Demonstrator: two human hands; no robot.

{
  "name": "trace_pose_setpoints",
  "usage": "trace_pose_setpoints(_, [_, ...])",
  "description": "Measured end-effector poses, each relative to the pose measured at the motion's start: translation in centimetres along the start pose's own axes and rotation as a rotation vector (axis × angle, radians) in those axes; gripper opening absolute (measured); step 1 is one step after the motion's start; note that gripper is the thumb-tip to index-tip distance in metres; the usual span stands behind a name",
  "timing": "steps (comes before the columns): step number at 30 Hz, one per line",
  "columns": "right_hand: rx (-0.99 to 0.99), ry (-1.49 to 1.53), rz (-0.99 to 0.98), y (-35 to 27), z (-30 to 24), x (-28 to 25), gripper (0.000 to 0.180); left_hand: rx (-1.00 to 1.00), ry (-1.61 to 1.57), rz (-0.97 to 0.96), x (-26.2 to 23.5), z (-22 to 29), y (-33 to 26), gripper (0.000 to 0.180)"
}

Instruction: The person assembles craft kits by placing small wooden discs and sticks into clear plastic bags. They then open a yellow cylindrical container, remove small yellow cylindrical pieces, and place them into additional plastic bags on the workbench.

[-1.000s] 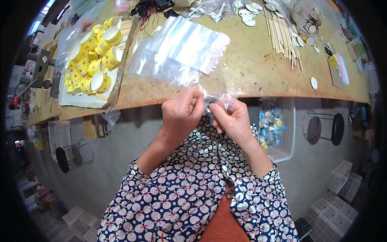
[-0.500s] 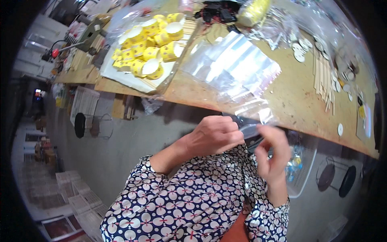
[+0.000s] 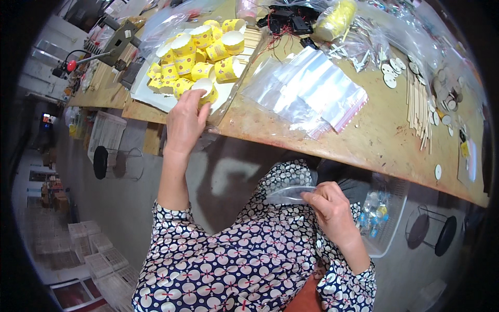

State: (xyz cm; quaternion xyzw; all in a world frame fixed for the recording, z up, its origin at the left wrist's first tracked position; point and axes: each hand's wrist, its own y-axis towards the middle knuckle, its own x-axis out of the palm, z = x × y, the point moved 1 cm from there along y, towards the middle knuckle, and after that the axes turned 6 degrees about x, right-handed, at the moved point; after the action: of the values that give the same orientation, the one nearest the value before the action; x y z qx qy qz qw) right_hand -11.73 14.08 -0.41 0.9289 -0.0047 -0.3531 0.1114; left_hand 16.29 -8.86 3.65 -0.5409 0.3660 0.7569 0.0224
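My left hand [image 3: 184, 122] is at the near edge of a white tray [image 3: 150, 97], its fingers and thumb closed on the nearest yellow paper cup [image 3: 210, 95]. Several more yellow patterned cups [image 3: 184, 63], white inside, lie heaped on that tray. Over my lap, my right hand [image 3: 331, 209] pinches the rim of a clear plastic bag [image 3: 287, 195], which hangs out to the left with its mouth parted. A stack of flat clear zip bags [image 3: 312, 86] lies on the table between the two hands, farther off.
Wooden sticks [image 3: 417, 112] and white discs [image 3: 390, 75] lie on the table's right side. Black parts with red wires [image 3: 286, 21] sit at the back. Below the table's front edge, a basket [image 3: 392, 223] holds small bagged items. Stools [image 3: 436, 231] stand on the floor.
My left hand has left the bag and reached forward left to the cups. My right hand has lowered toward my lap, keeping the clear bag.
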Motion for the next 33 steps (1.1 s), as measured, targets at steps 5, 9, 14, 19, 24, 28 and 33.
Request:
trace_pose_setpoints(5, [0.000, -0.166, 0.127, 1.2, -0.1, -0.6, 0.023, -0.042, -0.375, 0.090, -0.3, 3.6, -0.6, 0.011])
trace_pose_setpoints(9, [-0.074, -0.176, 0.096, 1.8, 0.7, -0.3, 0.019, -0.101, -1.240, -0.307, -1.7, 11.2, -4.2, 0.019])
trace_pose_setpoints(14, [-0.061, -0.116, 0.078, 1.7, 0.5, 0.1, 0.015, 0.538, -0.685, -0.385, 0.8, 12.4, -3.9, 0.014])
trace_pose_setpoints(19, [-0.061, -0.078, 0.004, 1.2, 1.1, 1.0, 0.012, 0.810, -0.587, -0.535, 1.9, 13.9, -4.4, 0.008])
trace_pose_setpoints(24, [-0.027, -0.072, 0.054, 0.7, 1.9, 0.6, 0.011, 0.880, -0.549, -0.719, 3.2, 14.5, -4.7, 0.008])
trace_pose_setpoints(28, [-0.018, -0.065, 0.109, 0.0, 2.9, 0.7, 0.011, 0.893, -0.574, -0.761, 3.6, 15.5, -4.5, 0.013])
trace_pose_setpoints(33, [0.007, -0.044, 0.104, -0.5, 3.7, 0.6, 0.015, 0.770, -0.583, -0.801, 3.9, 16.0, -4.4, 0.025])
